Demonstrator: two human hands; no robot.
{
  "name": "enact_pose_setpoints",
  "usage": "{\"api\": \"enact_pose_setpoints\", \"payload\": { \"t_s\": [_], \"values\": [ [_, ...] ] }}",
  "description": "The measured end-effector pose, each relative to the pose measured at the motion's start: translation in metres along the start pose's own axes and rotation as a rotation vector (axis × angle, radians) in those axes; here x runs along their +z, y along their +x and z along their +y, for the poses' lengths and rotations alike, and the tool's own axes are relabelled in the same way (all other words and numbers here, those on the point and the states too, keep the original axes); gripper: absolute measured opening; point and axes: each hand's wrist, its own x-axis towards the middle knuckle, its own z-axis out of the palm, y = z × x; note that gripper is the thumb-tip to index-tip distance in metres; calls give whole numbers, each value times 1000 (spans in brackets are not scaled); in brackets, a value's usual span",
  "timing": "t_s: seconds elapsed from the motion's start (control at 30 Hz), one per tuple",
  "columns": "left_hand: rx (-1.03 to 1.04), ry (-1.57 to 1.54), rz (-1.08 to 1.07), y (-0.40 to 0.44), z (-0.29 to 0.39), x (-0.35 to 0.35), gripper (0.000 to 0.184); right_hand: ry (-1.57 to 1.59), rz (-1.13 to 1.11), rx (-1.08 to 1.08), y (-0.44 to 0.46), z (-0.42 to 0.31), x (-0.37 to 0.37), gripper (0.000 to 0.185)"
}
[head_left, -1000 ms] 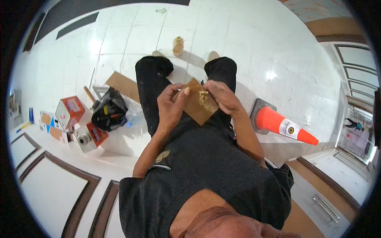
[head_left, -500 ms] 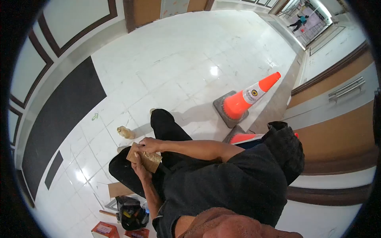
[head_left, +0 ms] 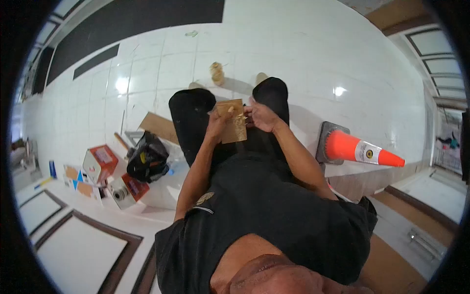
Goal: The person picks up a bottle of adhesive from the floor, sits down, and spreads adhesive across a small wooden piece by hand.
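My left hand [head_left: 217,124] is closed round the left side of a flat brown board [head_left: 232,133], with its thumb across the front. Pale yellowish lumps and smears show on the board's right half. Beside the board's right edge is my right hand [head_left: 262,117], its fingers curled together. Whatever is between those fingers is too small to make out. The board is above my lap, between my black-clad knees. On the floor in front of my feet stands a pale beige container [head_left: 217,73] with an uneven top.
An orange traffic cone [head_left: 355,148] is to my right. To my left are a black plastic bag [head_left: 148,158], a brown panel [head_left: 160,127], red-and-white boxes [head_left: 100,163] and a roll of tape [head_left: 119,194]. A dark strip [head_left: 142,19] crosses the white tiled floor.
The view has swung round, bringing the boxes and bag further into sight. My right hand has shifted from the board's upper edge to its right side; my left hand still holds the board.
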Motion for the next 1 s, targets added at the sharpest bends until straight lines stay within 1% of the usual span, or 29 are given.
{"api": "enact_pose_setpoints", "payload": {
  "t_s": [0.03,0.07,0.1,0.17,0.2,0.23,0.3,0.37,0.43,0.5,0.53,0.6,0.67,0.73,0.77,0.8,0.83,0.9,0.93,1.0],
  "values": [
    [4,13,-27,2,-1,-2,31,40,-16,24,1,-4,0,61],
    [-6,11,-9,10,0,-1,31,-51,114,38,9,-9,1,60],
    [-5,19,10,14,-3,-2,31,-47,105,48,11,-7,9,60],
    [-8,31,28,17,-9,-1,31,-194,190,-36,9,-7,18,47],
    [-16,-24,22,16,-9,1,31,-193,131,-36,10,-5,9,35],
    [-23,-80,15,16,-9,3,32,-191,130,-31,11,-2,1,35],
    [-52,-72,42,16,-5,5,31,-254,42,-40,12,1,-7,34],
    [-83,-66,68,12,-1,8,31,-254,22,-31,10,3,-10,34],
    [-116,-163,43,10,1,8,29,-260,3,-21,5,-2,-6,34],
    [-78,-160,24,10,4,10,29,-60,-40,-47,0,-4,-3,36],
    [-40,-155,6,10,6,10,29,-59,-40,-46,0,-4,-1,36],
    [-63,-142,-4,7,9,8,29,194,-37,5,0,-7,1,40],
    [-91,-134,-21,8,8,6,29,201,17,48,4,-11,2,41],
    [-62,-60,-12,12,3,5,30,208,68,90,10,-8,1,42],
    [-62,-61,-12,13,1,5,30,117,114,31,12,-5,1,43],
    [-32,-79,43,11,4,9,30,25,159,-28,13,2,-3,43],
    [-3,-98,99,11,6,9,31,24,158,-27,15,8,-10,43],
    [11,-155,139,14,16,6,31,-287,29,-65,14,12,-13,41],
    [29,-210,176,15,22,5,30,-288,28,-67,10,10,-10,41],
    [60,-155,137,9,42,4,29,-38,94,-211,-3,-2,2,38]
  ]
}}
